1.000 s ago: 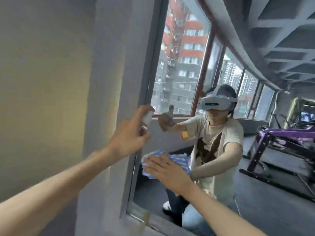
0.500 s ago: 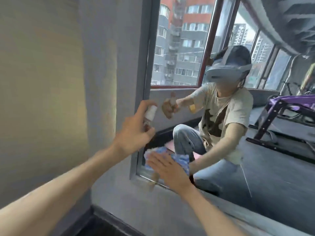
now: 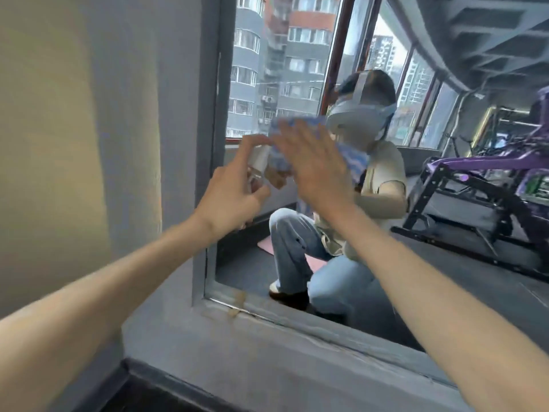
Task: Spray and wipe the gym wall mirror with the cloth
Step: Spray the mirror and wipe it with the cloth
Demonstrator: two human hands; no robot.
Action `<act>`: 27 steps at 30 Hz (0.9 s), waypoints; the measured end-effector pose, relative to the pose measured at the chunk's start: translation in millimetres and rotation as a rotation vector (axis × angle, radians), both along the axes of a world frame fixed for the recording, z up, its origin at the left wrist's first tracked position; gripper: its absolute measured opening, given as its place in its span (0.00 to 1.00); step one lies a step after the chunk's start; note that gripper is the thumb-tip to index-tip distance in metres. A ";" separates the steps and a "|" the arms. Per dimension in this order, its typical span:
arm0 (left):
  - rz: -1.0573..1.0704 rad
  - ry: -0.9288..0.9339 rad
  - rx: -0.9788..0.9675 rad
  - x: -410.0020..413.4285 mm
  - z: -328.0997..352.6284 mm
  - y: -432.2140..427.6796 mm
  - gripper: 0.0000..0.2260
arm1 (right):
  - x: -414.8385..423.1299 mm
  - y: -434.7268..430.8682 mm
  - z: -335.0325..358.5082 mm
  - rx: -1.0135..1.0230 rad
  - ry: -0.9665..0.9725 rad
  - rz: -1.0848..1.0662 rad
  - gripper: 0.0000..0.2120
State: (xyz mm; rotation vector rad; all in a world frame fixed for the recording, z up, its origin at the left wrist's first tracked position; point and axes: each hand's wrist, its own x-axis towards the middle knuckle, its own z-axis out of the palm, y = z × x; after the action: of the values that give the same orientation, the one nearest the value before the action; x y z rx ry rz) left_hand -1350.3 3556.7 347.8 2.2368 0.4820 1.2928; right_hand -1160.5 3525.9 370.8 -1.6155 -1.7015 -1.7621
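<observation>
Observer: Grey painted wall (image 3: 133,114) fills the left side. The mirror (image 3: 445,278) is set into it, with a grey ledge (image 3: 267,352) below its lower edge.

Checker: Location of the cloth?

Observer: The blue-and-white cloth (image 3: 353,157) lies flat against the glass in the upper-left part of the mirror, under the right hand (image 3: 315,173). It shows past the fingertips and to the hand's right.

Checker: Right-hand fingers?

Observer: Straight and spread apart, with the palm pressing on the cloth.

Checker: Left hand?

Observer: The left hand (image 3: 234,197) is just beside the right one, on its left, near the mirror's left edge. Its fingers are clamped round a small white spray bottle (image 3: 260,159), held roughly upright, with one finger over the top. Motion blur hides the nozzle, so its direction cannot be told.

Checker: Are bottle and cloth touching?

Observer: They overlap in view; contact cannot be told.

Checker: What else shows in the glass?

Observer: The reflected person (image 3: 383,173), crouching; windows (image 3: 282,63) with tower blocks beyond; a purple gym machine (image 3: 475,179) at right; a pink mat (image 3: 315,263). A brownish smear (image 3: 239,298) sits at the lower frame edge.
</observation>
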 end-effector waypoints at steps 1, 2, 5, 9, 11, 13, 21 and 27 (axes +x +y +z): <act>0.006 0.004 0.028 1.7 0.9 -2.4 0.24 | 6.7 -4.6 -45.4 -0.167 -0.111 -0.014 0.36; 0.015 0.011 0.039 2.6 0.7 -6.2 0.24 | 11.8 -17.4 -91.8 -0.340 -0.211 -0.056 0.34; 0.044 0.084 0.088 3.8 -0.6 -13.7 0.24 | 32.6 -59.6 -153.3 -0.689 -0.352 -0.116 0.30; 0.060 0.215 0.214 20.0 5.7 -28.9 0.24 | 65.7 -79.7 -42.0 -0.397 -0.149 0.004 0.33; 0.043 0.206 0.217 33.4 12.5 -38.7 0.24 | 76.1 -104.7 40.8 -0.151 0.160 0.017 0.32; 0.021 0.193 0.243 46.7 21.5 -52.5 0.24 | 89.9 -136.0 95.8 0.109 0.337 -0.017 0.35; -0.026 0.129 0.277 82.4 25.7 -94.8 0.20 | 116.0 -155.6 80.3 0.249 0.398 0.021 0.34; -0.093 0.152 0.319 87.7 33.2 -92.3 0.20 | 117.9 -155.4 82.4 0.223 0.376 0.009 0.35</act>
State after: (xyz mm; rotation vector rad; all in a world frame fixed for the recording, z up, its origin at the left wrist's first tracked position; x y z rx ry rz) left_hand -1262.6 3464.4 381.0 2.6008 0.2323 1.2281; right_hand -1042.6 3370.5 453.3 -1.7011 -1.2929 -1.4654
